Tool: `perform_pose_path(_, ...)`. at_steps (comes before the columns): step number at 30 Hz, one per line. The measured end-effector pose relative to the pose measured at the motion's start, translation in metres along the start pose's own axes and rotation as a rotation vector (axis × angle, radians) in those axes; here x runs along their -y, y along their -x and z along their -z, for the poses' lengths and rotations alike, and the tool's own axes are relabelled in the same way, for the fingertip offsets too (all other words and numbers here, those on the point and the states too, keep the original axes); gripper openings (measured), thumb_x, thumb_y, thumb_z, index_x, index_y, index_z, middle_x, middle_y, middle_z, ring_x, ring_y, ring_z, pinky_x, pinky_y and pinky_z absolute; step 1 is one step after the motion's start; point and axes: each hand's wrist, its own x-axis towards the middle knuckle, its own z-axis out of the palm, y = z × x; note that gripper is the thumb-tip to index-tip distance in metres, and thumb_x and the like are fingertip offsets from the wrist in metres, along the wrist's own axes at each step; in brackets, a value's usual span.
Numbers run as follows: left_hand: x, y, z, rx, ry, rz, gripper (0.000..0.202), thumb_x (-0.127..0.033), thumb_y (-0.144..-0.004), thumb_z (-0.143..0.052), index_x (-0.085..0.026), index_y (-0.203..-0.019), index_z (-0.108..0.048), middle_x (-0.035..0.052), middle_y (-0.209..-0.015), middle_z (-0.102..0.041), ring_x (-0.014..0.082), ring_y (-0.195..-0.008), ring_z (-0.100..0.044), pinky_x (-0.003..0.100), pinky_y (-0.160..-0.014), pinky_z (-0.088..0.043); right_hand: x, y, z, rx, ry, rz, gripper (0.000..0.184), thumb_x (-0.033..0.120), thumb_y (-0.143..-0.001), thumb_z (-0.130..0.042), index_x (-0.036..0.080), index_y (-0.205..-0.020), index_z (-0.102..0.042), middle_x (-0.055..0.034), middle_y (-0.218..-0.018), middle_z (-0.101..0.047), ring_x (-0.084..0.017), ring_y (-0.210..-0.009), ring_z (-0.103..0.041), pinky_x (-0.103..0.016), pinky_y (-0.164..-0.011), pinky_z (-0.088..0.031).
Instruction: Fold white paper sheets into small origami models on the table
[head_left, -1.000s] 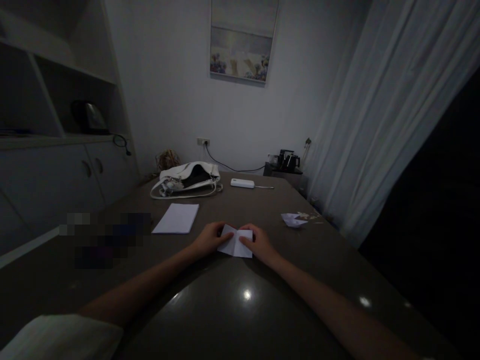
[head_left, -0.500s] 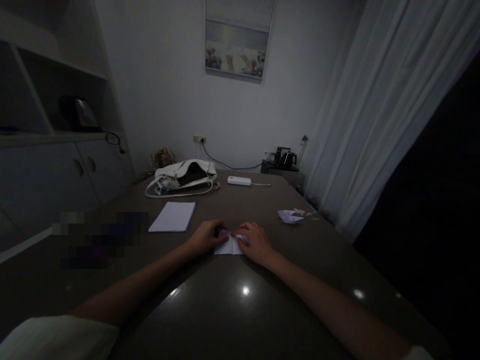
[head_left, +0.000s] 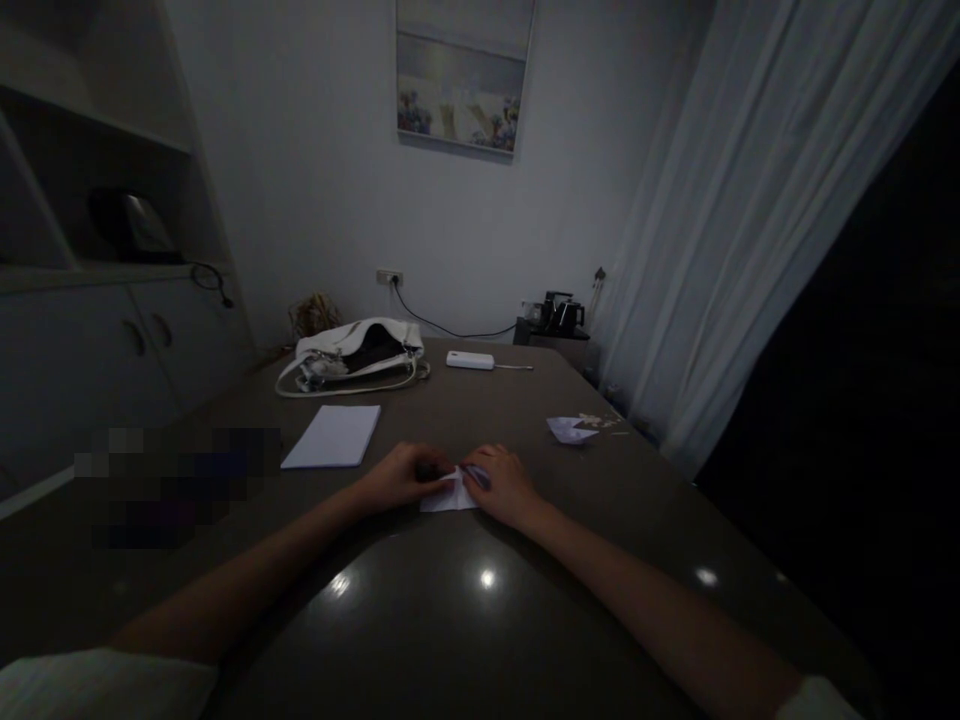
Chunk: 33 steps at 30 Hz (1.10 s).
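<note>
A small folded sheet of white paper lies on the dark table in front of me, creased down its middle. My left hand grips its left part, thumb and fingers closing on the upper edge. On the other side my right hand has curled fingers on the paper's right part and covers much of it. The fingertips of both hands nearly meet at the top of the crease. Farther right rests a folded paper boat. To the left lies a stack of white paper.
Toward the back of the table stand a white handbag and a white power bank with a short cable. Small pale scraps lie by the right edge. A blurred-out patch covers the left side.
The view has shifted slightly, so everything sits a little farther left. My fingertips have drawn closer together at the top of the paper's crease, and the right part of the paper looks lifted.
</note>
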Motion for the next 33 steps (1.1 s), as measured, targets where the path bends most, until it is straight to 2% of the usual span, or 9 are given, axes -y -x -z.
perform_pose_path(8,0.0025,0.0,0.0072,0.058,-0.034,-0.151,0.024,-0.033,-0.077,-0.063,-0.019,-0.096,-0.07,0.0091,-0.1,-0.069,0.02,-0.091,-0.063,0.027,-0.081,-0.046,-0.001,0.0004,-0.0001,0.004,-0.006,0.007,0.022,0.023,-0.08,-0.055,0.019,-0.1,-0.063,-0.0064,-0.099,-0.062,-0.019,-0.094,-0.052,-0.031,-0.083,-0.036)
perform_pose_path(24,-0.0027,-0.0005,0.0079,0.062,-0.111,-0.208,0.021,-0.032,-0.08,-0.059,-0.02,-0.093,-0.072,0.0097,-0.097,-0.069,0.0191,-0.083,-0.064,0.026,-0.075,-0.047,0.0025,0.0016,0.0027,0.051,0.049,0.004,0.026,0.025,-0.082,-0.053,0.026,-0.107,-0.063,-0.0052,-0.101,-0.06,-0.02,-0.096,-0.05,-0.032,-0.082,-0.036)
perform_pose_path(33,-0.0035,-0.0003,0.009,0.073,-0.145,-0.211,0.023,-0.033,-0.08,-0.059,-0.021,-0.095,-0.071,0.0093,-0.098,-0.069,0.0198,-0.086,-0.064,0.027,-0.079,-0.046,0.0046,0.0022,0.0038,0.044,0.042,-0.008,0.026,0.024,-0.082,-0.052,0.026,-0.106,-0.063,-0.0049,-0.1,-0.061,-0.02,-0.096,-0.05,-0.032,-0.081,-0.036)
